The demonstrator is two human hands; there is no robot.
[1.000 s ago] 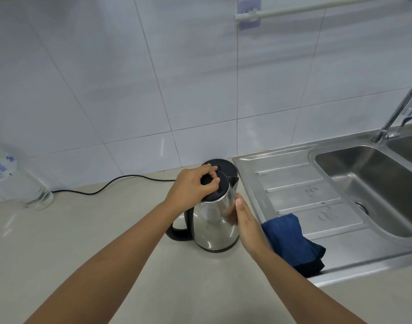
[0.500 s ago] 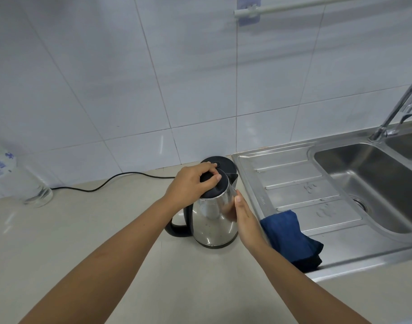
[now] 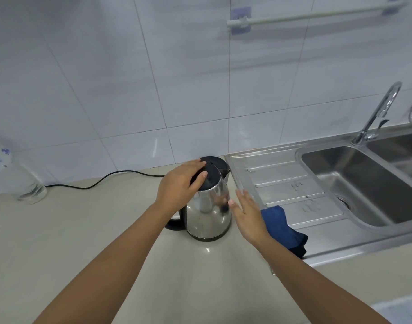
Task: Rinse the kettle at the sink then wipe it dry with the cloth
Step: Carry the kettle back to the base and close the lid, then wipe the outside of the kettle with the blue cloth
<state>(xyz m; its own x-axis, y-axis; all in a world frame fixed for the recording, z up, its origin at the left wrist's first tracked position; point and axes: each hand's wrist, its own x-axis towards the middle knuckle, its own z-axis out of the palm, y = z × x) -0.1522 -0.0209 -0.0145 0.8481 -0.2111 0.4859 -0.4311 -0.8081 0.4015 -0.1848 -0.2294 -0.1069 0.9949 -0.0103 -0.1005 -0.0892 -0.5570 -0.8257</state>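
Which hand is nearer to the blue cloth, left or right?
Right. The right hand hovers open just left of the blue cloth, partly overlapping it. The left hand rests on the kettle lid, farther away.

The beige counter (image 3: 88, 235) bears the kettle (image 3: 208, 216), 1 cord (image 3: 111, 180) and perhaps a glass jar (image 3: 29, 188).

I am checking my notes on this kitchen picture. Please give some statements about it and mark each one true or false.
1. The kettle stands on the counter. True.
2. The blue cloth hangs on the wall rail. False: it lies on the sink's drainboard.
3. The left hand rests on the kettle's lid. True.
4. Water runs from the tap. False: none is visible.
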